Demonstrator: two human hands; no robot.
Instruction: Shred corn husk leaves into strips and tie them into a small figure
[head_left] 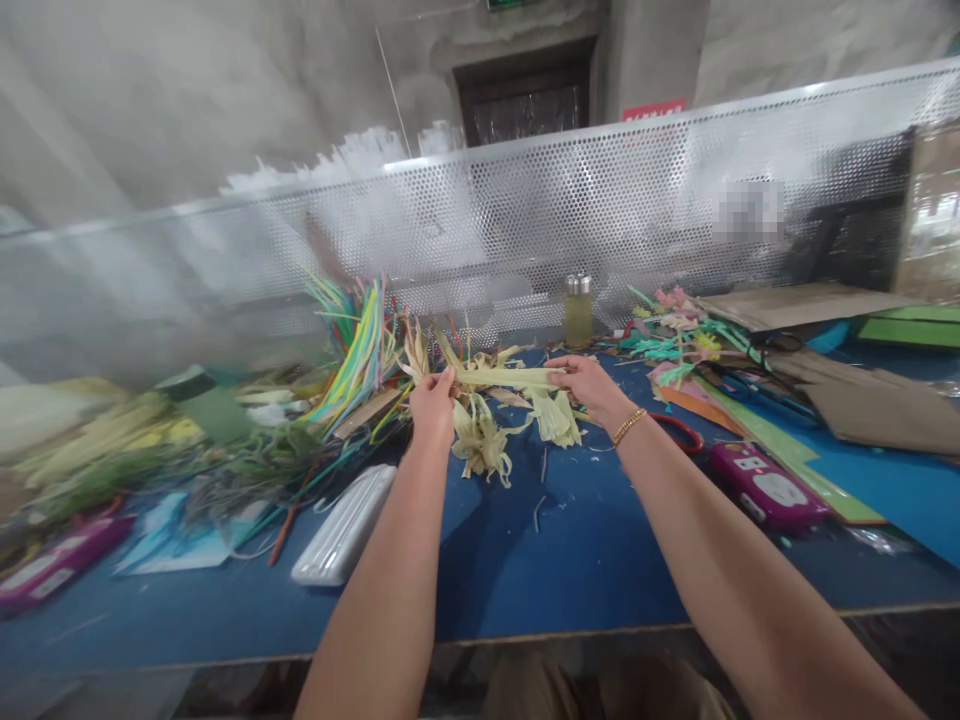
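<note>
Both forearms (390, 540) extend over the blue tabletop (562, 570). Landmark: lidded jar (578, 315). Pale husk-like strip (510, 378) spans between my hands, on the near side of the jar and left of it. My left hand (433, 405) pinches one end, thumb against fingers; my right hand (592, 388) pinches the other. Curled husk pieces (480, 440) lie left of the jar, nearer me. Coloured stems (360, 350): farther left of the jar. White case (345, 525): left, well nearer me than the jar. Purple case (769, 487): right of the jar, also nearer.
</note>
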